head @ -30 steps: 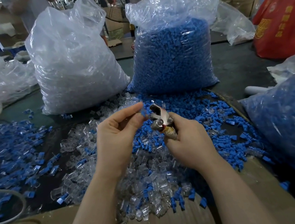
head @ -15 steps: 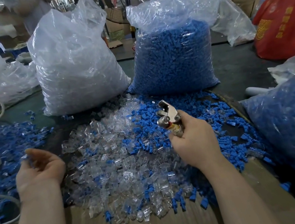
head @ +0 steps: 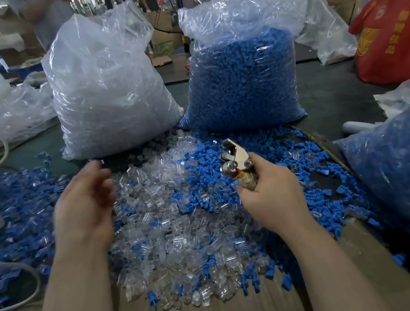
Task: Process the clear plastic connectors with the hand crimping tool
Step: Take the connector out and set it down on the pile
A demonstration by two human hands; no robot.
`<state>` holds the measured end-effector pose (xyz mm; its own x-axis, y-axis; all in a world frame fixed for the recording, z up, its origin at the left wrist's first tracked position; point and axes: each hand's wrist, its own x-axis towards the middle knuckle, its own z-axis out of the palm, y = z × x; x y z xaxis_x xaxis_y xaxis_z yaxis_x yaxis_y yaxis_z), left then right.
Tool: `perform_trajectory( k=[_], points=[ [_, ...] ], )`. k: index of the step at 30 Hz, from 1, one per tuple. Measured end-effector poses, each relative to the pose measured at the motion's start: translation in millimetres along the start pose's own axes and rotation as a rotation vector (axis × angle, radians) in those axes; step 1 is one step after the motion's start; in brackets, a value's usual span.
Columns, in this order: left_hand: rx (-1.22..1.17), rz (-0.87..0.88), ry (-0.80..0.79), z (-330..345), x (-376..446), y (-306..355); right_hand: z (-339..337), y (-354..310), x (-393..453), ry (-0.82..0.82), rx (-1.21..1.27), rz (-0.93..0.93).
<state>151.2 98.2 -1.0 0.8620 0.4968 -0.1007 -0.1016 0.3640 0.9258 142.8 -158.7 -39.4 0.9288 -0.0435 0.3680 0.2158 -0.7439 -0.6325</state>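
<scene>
centre frame: right hand (head: 270, 193) grips the crimping tool (head: 234, 161), head up; left hand (head: 84, 202), fingers loosely curled, empty, above the clear connectors (head: 160, 217). pick one singly, seat squarely before squeezing.

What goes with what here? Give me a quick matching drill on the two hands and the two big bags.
Things:
1. left hand
2. right hand
3. left bag
4. right bag

States:
A. full of blue pieces
B. grips the crimping tool
C. full of clear pieces
D. relaxed over the loose pile, holding nothing visible

Pairs: 1-D, 2-B, 3-C, 4-A
</scene>
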Motion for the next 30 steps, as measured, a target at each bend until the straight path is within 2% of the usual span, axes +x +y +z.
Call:
perform_trajectory(
  k=[2,4,6,8,11,17,23,25,30],
  points=[
    [0.522,0.161,-0.201,17,-9,-12,0,0,0,0.002,-0.007,0.0],
    [0.846,0.277,-0.407,31,-19,-26,0,0,0,0.005,-0.004,0.003],
    [1.219,0.412,-0.411,41,-22,-41,0,0,0,0.007,0.001,-0.001],
    [1.519,0.471,-0.403,47,-26,-46,0,0,0,0.005,0.008,-0.008],
    [1.656,0.494,-0.458,49,-28,-49,0,0,-1,0.0,0.014,-0.025],
    [1.723,0.5,-0.513,50,-29,-54,0,-1,-2,-0.01,0.017,-0.034],
    [1.611,0.56,-0.491,50,-32,-60,1,-3,-2,-0.018,0.04,-0.042],
    [1.467,0.516,-0.496,50,-33,-60,2,-2,-2,-0.008,0.039,-0.038],
    [0.855,0.237,-0.477,57,-36,-54,4,0,2,0.035,0.037,-0.006]
  ],
)
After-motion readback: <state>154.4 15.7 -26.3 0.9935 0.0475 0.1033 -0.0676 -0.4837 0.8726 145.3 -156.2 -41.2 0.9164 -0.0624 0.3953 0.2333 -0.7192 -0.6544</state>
